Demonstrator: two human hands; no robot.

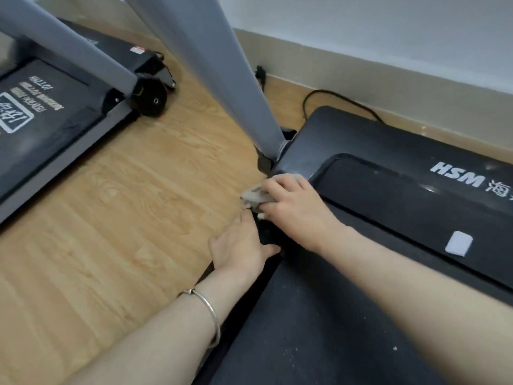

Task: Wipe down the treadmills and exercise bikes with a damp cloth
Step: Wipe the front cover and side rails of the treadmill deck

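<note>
Head cam: right hand (291, 209) has fingers curled round a crumpled grey-beige cloth (254, 197) near centre frame, pressed on the corner of the black HSM treadmill (388, 151) at 3 o'clock. Left hand (244, 245) lies flat, fingers straight, on its side edge at 6 o'clock of the cloth, holding nothing. Second black treadmill (41, 129) sits at 10 o'clock.

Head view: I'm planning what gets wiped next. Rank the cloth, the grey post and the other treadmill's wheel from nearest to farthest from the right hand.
1. Cloth, gripped by the right hand itself.
2. Grey post, its base just beyond the hand.
3. Wheel, far off to the left.
</note>
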